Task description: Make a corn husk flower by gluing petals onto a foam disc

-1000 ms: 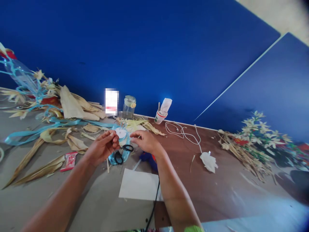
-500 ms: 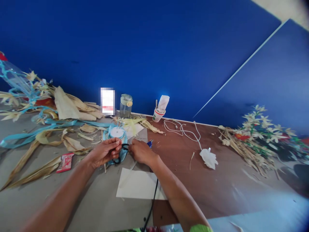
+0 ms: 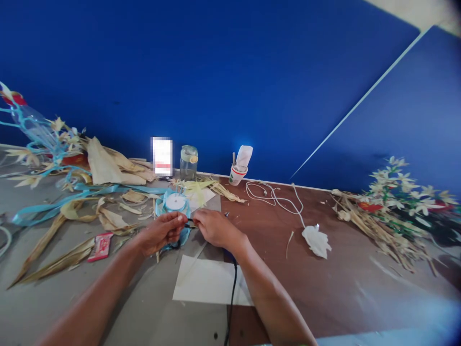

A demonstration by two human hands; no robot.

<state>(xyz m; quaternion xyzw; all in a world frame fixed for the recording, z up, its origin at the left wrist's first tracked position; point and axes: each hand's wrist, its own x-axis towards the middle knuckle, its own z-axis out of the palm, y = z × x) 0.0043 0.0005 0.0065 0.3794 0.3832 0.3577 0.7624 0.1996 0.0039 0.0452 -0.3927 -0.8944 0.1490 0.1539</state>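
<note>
My left hand (image 3: pixel 162 234) and my right hand (image 3: pixel 218 229) are close together, fingers pinched, above the table. A short stretch of thin black cord (image 3: pixel 189 220) runs between their fingertips, and part of it hangs below my left hand. Just behind them lies a white spool (image 3: pixel 175 202) with light blue ribbon around it. A blue tool with a pointed metal tip (image 3: pixel 226 214) is mostly hidden behind my right hand. From near my right forearm a black cable (image 3: pixel 233 293) runs toward the table's front edge. White paper (image 3: pixel 201 283) lies below the hands.
Dried husks (image 3: pixel 108 163) and blue ribbon (image 3: pixel 46 211) spread over the left side, near a red packet (image 3: pixel 100 247). A jar (image 3: pixel 188 166), a paper cup (image 3: pixel 237 175) and a white cable (image 3: pixel 277 197) stand or lie along the blue wall. Husk flowers (image 3: pixel 399 192) are at right.
My hands have drawn a little closer, and less of the black cord shows between them. My right hand now covers more of the blue tool. The view has shifted slightly.
</note>
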